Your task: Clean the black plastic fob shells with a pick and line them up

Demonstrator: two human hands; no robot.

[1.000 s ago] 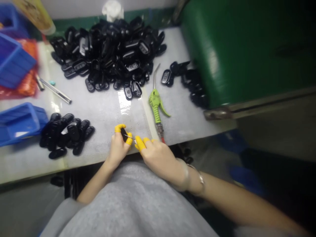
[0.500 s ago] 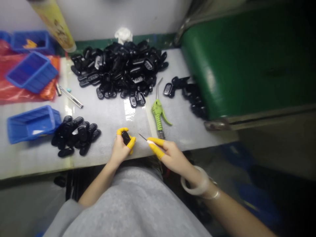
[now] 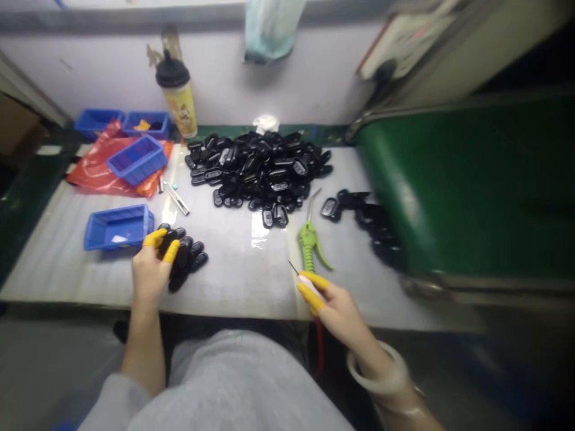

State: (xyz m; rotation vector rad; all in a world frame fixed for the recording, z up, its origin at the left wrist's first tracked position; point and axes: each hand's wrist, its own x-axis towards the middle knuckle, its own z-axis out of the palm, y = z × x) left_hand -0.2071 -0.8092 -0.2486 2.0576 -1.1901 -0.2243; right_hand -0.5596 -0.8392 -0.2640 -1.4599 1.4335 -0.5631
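Observation:
My left hand [image 3: 154, 269], with yellow finger covers, is over the smaller pile of black key fobs [image 3: 191, 257]. Its thumb and forefinger are apart around a dark piece that blends into the pile, so whether it grips that piece is unclear. My right hand [image 3: 335, 302] pinches a thin-tipped tool with a pale handle [image 3: 309, 284], its dark tip pointing up and left. Just above that hand lies a green air gun [image 3: 309, 244]. A large heap of black key fobs [image 3: 256, 167] lies at the back of the table.
An empty-looking blue bin [image 3: 119, 228] stands left of the small pile. Behind it are another blue bin [image 3: 137, 160] on red plastic, a utility knife [image 3: 176, 199] and a lidded cup [image 3: 179, 99]. A green padded surface [image 3: 467, 191] borders the right side.
My left hand has moved left from the front middle, with the black fob it held, to the smaller pile. My right hand still holds the thin tool. The view has tilted up, showing more wall.

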